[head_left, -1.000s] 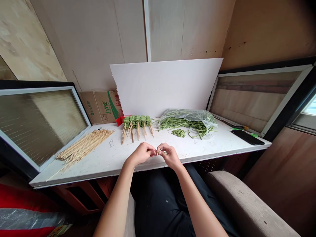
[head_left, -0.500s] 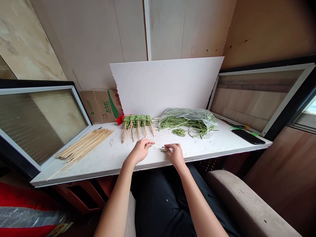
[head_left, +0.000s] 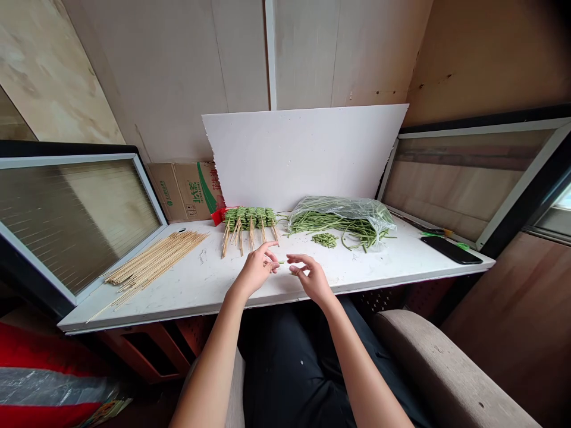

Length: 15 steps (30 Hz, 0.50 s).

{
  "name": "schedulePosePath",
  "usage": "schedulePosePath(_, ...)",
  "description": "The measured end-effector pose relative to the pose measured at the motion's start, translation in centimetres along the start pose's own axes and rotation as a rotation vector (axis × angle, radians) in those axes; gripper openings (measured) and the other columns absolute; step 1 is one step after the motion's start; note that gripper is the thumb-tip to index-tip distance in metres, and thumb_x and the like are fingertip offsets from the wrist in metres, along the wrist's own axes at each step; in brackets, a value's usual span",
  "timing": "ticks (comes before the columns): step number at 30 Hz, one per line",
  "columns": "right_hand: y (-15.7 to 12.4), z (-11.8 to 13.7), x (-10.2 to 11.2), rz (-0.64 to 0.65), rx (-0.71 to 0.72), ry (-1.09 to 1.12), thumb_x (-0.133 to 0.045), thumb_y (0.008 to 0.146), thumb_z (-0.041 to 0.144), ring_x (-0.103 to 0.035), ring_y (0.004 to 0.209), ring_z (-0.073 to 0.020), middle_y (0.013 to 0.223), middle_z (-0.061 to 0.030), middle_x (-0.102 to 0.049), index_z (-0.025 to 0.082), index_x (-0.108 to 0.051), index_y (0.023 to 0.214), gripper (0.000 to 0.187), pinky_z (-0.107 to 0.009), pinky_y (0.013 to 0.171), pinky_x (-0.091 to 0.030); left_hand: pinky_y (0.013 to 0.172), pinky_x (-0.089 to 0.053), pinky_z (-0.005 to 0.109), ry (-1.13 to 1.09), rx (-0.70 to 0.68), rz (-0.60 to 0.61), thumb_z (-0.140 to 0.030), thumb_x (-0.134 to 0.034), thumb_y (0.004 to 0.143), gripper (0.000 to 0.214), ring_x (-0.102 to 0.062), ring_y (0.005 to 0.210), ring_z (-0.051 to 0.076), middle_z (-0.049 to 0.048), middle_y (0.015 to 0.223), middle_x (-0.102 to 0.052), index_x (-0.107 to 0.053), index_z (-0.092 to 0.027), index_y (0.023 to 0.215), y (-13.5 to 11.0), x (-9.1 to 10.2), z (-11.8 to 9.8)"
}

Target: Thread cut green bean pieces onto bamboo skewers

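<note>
My left hand [head_left: 257, 266] is over the front of the white table, its thumb and a finger pinching a short piece of green bean [head_left: 281, 263] that sticks out to the right. Facing it from the right is my right hand [head_left: 309, 274], its fingers and thumb apart; a bit of green shows below its fingertips, too small to make out. Beyond the hands, skewered bean pieces [head_left: 250, 217] lie stacked with their sticks toward me. A small heap of cut ends [head_left: 325, 239] is near long green beans [head_left: 312, 221] in a clear plastic bag [head_left: 343, 205].
Bare bamboo skewers [head_left: 156, 258] lie spread on the table's [head_left: 191, 291] left side. A black phone [head_left: 450, 249] is near the right end. A white board [head_left: 303, 154] leans at the back beside a cardboard box [head_left: 181, 190]. Framed panels stand at both sides.
My hands have come slightly closer together. My right hand's fingers have parted from their pinch, and the bean pieces near its fingertips have mostly gone from sight. The view has shifted slightly.
</note>
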State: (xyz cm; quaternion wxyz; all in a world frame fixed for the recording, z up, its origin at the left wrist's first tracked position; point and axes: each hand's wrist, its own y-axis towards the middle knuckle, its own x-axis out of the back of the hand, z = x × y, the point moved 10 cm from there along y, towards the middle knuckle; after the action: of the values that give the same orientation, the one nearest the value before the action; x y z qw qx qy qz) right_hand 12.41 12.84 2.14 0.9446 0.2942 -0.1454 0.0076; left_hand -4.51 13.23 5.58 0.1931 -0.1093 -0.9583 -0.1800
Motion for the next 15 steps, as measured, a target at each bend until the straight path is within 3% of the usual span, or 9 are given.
schedulePosePath(3,-0.2,2.3,-1.2,0.04,0.057,0.034,-0.071,0.095,0.032,-0.067,0.108,-0.0249,0.114,-0.007,-0.077,0.03,-0.076,0.12,0.026,-0.037,0.084,-0.054,0.075,-0.058,0.03,-0.075,0.0,0.01,-0.016,-0.065,0.088,0.062,-0.071,0.074,0.015,0.0014,0.095,-0.066,-0.051,-0.028,0.147,0.0,-0.4,-0.2)
schedulePosePath(6,-0.3,3.4,-1.3,-0.021,0.112,-0.001,-0.069,0.097,0.03,-0.067,0.099,-0.0242,0.101,-0.0063,-0.079,0.029,-0.08,0.104,0.014,-0.036,0.08,-0.053,0.077,-0.059,0.032,-0.1,0.016,0.034,-0.021,-0.067,0.089,0.05,-0.073,0.076,0.016,0.002,0.094,-0.066,-0.058,-0.024,0.138,0.2,-0.7,0.2)
schedulePosePath(11,-0.3,2.3,0.7,-0.206,0.087,-0.037,-0.07,0.094,0.027,-0.063,0.091,-0.0244,0.094,-0.0061,-0.078,0.027,-0.08,0.099,0.011,-0.037,0.077,-0.052,0.079,-0.057,0.033,-0.033,0.052,0.069,-0.027,-0.071,0.087,0.031,-0.073,0.079,0.019,0.0047,0.088,-0.072,-0.071,-0.018,0.117,0.2,-0.6,0.9)
schedulePosePath(15,-0.1,1.3,0.7,-0.158,0.023,-0.025,-0.072,0.092,0.033,-0.064,0.09,-0.0245,0.096,-0.0068,-0.078,0.027,-0.08,0.101,0.014,-0.036,0.074,-0.052,0.078,-0.054,0.033,0.124,0.061,0.045,-0.028,-0.072,0.085,0.019,-0.071,0.08,0.021,0.0065,0.084,-0.077,-0.077,-0.017,0.1,0.1,-0.2,0.7)
